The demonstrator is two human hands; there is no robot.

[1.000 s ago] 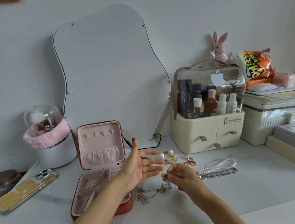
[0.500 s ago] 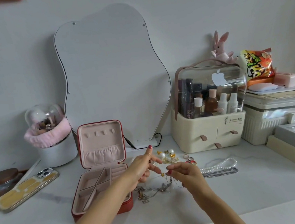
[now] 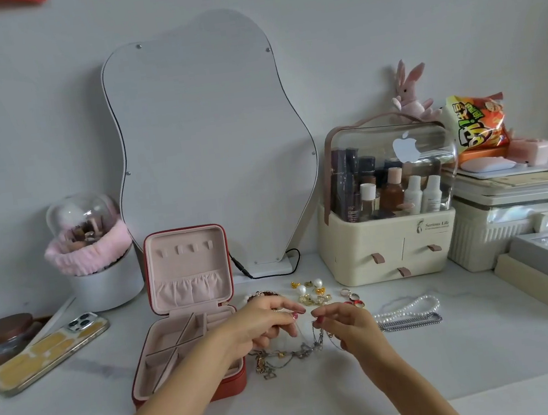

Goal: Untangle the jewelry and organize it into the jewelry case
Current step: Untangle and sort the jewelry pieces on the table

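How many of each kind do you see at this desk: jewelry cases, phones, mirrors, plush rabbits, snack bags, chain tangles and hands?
jewelry case: 1
phone: 1
mirror: 1
plush rabbit: 1
snack bag: 1
chain tangle: 1
hands: 2, left hand and right hand
Total: 8

1. "Serious Life" is printed on the cream cosmetics organizer (image 3: 387,245), above its drawers.
2. A white apple logo sticks on its clear lid (image 3: 406,148).
3. The orange snack bag (image 3: 476,122) carries bold lettering I can't make out.
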